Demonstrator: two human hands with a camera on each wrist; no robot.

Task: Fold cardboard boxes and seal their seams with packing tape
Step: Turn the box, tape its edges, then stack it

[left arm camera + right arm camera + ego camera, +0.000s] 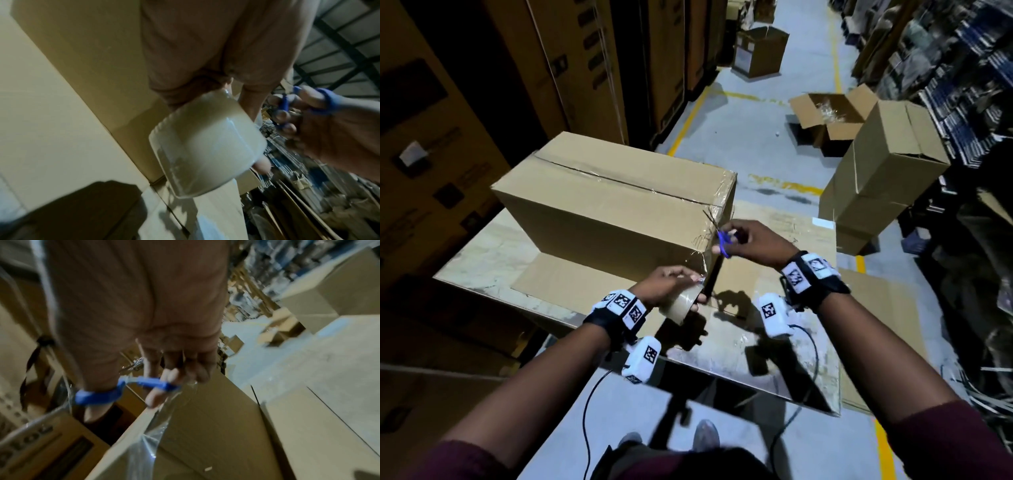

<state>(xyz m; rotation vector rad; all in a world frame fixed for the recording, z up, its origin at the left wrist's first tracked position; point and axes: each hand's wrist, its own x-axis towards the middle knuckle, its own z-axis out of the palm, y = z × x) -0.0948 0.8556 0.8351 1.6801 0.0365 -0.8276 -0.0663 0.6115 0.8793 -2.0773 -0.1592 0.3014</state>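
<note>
A closed brown cardboard box lies on the cardboard-covered work surface, clear tape along its top seam and down its right end. My left hand grips a roll of clear packing tape just below the box's near right corner. My right hand holds blue-handled scissors at that corner, thumb and fingers through the handles. A strip of clear tape hangs along the box edge under the scissors. The blades are too blurred to tell whether they are apart.
Tall stacked cartons stand on the left. To the right stands an upright cardboard box, behind it an open box on the floor. Shelving lines the right side. Cables hang from the wrist units.
</note>
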